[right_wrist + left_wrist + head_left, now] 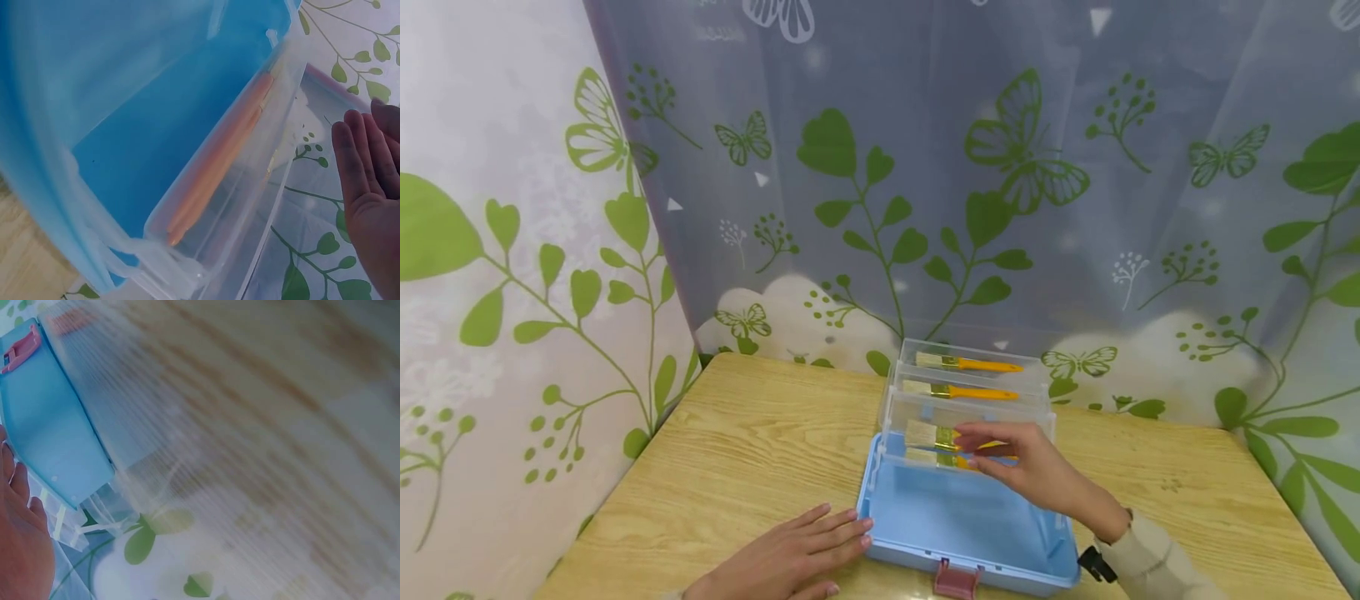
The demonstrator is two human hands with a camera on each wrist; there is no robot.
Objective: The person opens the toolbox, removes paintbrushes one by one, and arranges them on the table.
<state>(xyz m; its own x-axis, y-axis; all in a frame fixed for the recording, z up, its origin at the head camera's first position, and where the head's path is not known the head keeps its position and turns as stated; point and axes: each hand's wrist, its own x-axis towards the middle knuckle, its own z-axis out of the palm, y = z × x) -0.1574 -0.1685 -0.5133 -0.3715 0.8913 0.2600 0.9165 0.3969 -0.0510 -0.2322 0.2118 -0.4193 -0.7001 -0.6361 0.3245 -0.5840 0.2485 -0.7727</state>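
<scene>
Right hand (1033,467) released over two paintbrushes (938,436), left hand (782,557) resting beside a blue toolbox (955,517)

The right hand's fingers are extended, grasping nothing; in the head view they hide part of the brushes' orange-yellow handles. This pair lies side by side in the lowest clear plastic tray (895,447), at the rear of the toolbox. The left hand is also released, its straight fingers laid on the wood-grain worktop (760,417), fingertips touching the toolbox's left edge. Farther back, the middle tier holds a third paintbrush (966,392) and the top tier a fourth paintbrush (972,365). A mauve latch (956,579) sits at the toolbox's front edge. Behind hangs a leaf-and-butterfly-printed cloth (917,75).
</scene>
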